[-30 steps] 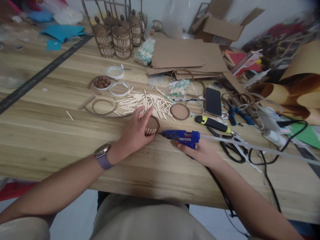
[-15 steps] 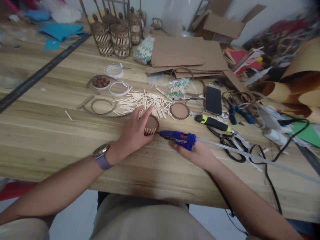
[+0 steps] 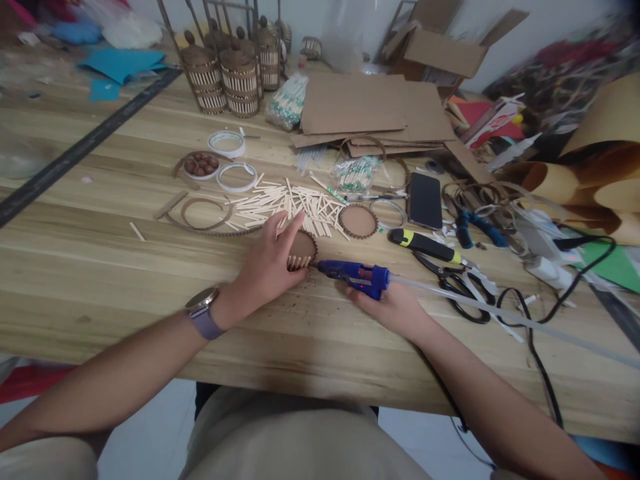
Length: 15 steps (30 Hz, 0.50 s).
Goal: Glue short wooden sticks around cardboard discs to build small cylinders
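Note:
My right hand (image 3: 393, 308) is wrapped round a blue hot glue gun (image 3: 354, 275), with a long clear glue stick (image 3: 450, 297) running out of its back. The nozzle meets the near right rim of a round brown cardboard disc (image 3: 304, 245). Several short wooden sticks (image 3: 299, 263) stand in a row along that disc's near edge. My left hand (image 3: 263, 270) grips the disc from the left, thumb at the near rim and two fingers arched over it; the disc's left part is hidden. Behind the hand lies a heap of loose wooden sticks (image 3: 290, 205).
A second disc (image 3: 358, 221), a phone (image 3: 425, 200), a yellow-black cutter (image 3: 425, 245) and scissors (image 3: 465, 293) lie to the right. A black cable (image 3: 537, 360) trails there. Tape rolls (image 3: 237, 177), a bowl of brown balls (image 3: 201, 164) and stick-walled lanterns (image 3: 240, 80) stand farther back.

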### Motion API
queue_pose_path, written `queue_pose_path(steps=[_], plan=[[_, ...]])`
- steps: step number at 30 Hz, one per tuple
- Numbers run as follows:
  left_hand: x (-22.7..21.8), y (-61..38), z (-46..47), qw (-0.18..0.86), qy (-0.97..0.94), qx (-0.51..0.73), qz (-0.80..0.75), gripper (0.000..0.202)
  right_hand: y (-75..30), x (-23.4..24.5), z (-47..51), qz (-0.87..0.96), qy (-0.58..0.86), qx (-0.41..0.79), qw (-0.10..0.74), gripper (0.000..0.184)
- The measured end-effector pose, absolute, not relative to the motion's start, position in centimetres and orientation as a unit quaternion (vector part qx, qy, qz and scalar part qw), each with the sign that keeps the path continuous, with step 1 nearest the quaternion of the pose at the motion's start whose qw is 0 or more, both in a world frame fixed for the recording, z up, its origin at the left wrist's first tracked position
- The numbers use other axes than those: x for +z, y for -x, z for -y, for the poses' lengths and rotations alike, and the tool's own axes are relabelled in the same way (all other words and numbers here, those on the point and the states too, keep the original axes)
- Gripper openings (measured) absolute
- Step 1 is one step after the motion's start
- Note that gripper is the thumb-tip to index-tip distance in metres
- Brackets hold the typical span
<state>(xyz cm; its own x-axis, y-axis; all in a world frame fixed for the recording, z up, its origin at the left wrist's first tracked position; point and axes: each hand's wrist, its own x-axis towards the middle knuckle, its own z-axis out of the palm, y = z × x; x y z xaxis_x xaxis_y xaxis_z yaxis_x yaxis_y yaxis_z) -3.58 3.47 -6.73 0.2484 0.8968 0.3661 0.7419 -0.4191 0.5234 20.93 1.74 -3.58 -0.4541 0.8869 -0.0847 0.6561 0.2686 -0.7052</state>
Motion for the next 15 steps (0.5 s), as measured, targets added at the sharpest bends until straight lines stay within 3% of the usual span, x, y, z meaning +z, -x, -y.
queue_pose_path(steps=[15], plan=[[-6.78,3.59,-3.53,0.119,-0.785,0.315,-0.519,0.096,-21.34,-4.22,-1.63,0.781,0.517,0.322,0.141,0.027]])
